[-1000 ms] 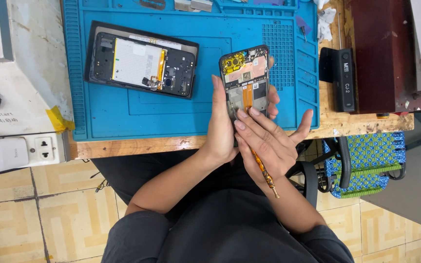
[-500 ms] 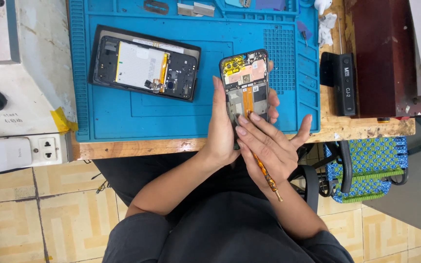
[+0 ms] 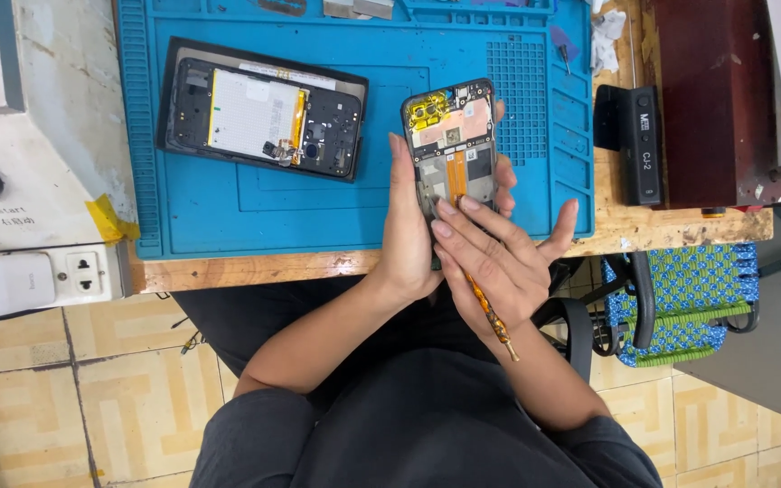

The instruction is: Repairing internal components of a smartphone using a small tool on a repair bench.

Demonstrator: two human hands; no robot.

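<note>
Head view, left hand (image 3: 409, 239) gripping opened phone (image 3: 452, 149), right hand (image 3: 499, 262) on it

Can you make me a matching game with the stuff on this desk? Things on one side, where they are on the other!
Things:
1. opened phone
2. second phone
3. screwdriver
4. black box

Places:
A. lying flat on the blue mat
B. in the right hand
C. on bare wood, right of the mat
D. held upright by the left hand

Pairs: 1-D, 2-A, 3-B, 4-C
</note>
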